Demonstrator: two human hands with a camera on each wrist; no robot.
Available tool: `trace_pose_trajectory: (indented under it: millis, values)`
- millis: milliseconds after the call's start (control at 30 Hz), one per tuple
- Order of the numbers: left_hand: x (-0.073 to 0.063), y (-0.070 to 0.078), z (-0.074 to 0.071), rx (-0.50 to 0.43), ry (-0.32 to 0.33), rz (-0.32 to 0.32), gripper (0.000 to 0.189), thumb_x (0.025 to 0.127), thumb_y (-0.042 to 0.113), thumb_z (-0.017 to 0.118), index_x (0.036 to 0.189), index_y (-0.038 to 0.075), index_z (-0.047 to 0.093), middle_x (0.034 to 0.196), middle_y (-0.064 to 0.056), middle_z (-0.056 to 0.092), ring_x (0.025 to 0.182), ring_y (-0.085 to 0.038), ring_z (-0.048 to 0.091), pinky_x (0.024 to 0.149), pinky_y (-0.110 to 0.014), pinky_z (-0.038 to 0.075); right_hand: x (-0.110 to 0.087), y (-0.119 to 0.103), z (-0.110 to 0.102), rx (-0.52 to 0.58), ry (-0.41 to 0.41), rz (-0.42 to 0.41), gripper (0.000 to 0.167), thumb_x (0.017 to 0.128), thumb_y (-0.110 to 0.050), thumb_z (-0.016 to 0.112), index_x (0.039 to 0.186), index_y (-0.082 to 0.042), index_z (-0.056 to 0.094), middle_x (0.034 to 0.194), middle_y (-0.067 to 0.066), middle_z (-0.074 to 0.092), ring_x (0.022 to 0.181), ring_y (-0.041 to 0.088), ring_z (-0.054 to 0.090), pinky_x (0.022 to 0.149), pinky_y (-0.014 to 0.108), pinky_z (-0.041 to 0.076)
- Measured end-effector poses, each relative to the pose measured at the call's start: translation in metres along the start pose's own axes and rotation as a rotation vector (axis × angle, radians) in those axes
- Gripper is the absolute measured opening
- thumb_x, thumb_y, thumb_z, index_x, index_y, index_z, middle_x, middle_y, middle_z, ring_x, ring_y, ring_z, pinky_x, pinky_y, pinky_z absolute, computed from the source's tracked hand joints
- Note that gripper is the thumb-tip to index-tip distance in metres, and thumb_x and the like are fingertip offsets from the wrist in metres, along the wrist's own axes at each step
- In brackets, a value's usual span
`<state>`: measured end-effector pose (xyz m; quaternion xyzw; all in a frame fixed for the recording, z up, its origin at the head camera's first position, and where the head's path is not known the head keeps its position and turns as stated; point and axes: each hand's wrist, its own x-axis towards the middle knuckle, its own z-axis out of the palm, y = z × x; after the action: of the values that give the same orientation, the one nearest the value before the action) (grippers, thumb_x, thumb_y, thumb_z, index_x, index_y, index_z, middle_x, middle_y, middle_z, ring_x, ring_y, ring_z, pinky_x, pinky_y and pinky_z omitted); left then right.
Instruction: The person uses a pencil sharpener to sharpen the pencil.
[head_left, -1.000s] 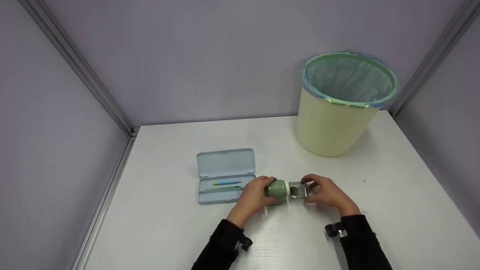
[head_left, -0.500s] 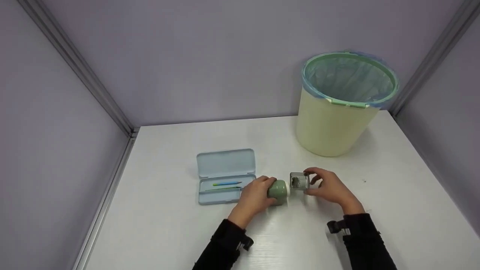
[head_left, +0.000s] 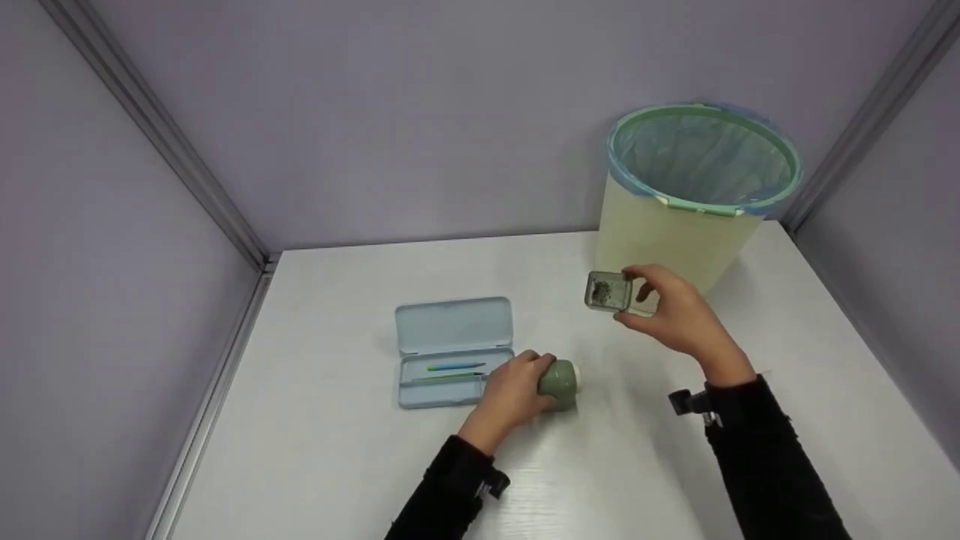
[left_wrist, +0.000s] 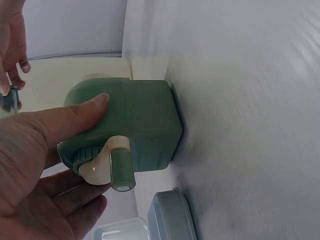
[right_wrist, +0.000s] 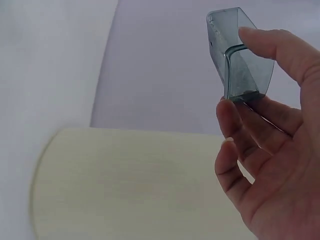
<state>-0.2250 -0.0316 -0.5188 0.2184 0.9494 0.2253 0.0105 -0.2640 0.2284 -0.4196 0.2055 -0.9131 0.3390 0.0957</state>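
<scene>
My left hand [head_left: 512, 394] grips a green crank pencil sharpener [head_left: 559, 381] on the white table. In the left wrist view, the thumb lies along its green body and the fingers are behind the crank handle [left_wrist: 121, 170]. My right hand [head_left: 682, 319] pinches a small see-through shavings drawer [head_left: 606, 291], raised in front of the bin. Dark shavings show inside the drawer in the head view. In the right wrist view the thumb is on one side of the drawer [right_wrist: 252, 70] and fingertips are under the other.
A cream trash bin [head_left: 660, 225] with a green rim and blue liner stands at the back right. Left of the sharpener lies an opened light-blue pencil case [head_left: 454, 326] holding a blue pencil [head_left: 454, 367] and a thin green one. Walls enclose the table's back and sides.
My right hand has drawn the shavings drawer away from the sharpener, then lifted it up and back toward the bin. My left hand stays on the sharpener.
</scene>
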Motion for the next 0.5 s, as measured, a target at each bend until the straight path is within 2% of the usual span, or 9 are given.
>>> trace_pose_trajectory:
  millis: [267,400,500]
  values:
    - [0.002,0.0,0.001,0.0,-0.006,0.009,0.06,0.08,0.021,0.088,0.136,0.011,0.067,0.12,-0.009,0.068,0.099,-0.025,0.069,0.084,-0.038,0.057,0.025,-0.023,-0.042,-0.062,0.116,-0.118,0.06,0.082,0.0,0.084,0.136,0.004,0.059,0.129,0.021,0.064,0.093,0.032,0.062,0.076,0.038,0.044]
    - [0.001,0.001,0.002,-0.01,-0.001,0.006,0.061,0.081,0.021,0.089,0.136,0.01,0.066,0.12,-0.009,0.068,0.101,-0.025,0.069,0.085,-0.038,0.057,0.039,-0.028,-0.063,-0.084,0.183,-0.115,0.059,0.082,0.0,0.083,0.135,0.006,0.058,0.128,0.024,0.062,0.092,0.034,0.061,0.08,0.038,0.043]
    - [0.0,0.003,0.003,-0.002,0.005,0.006,0.061,0.081,0.023,0.089,0.136,0.01,0.066,0.12,-0.008,0.068,0.102,-0.025,0.069,0.085,-0.038,0.057,0.05,-0.028,-0.078,-0.114,0.264,-0.079,0.058,0.082,-0.002,0.084,0.134,0.005,0.059,0.128,0.024,0.062,0.093,0.034,0.06,0.078,0.037,0.042]
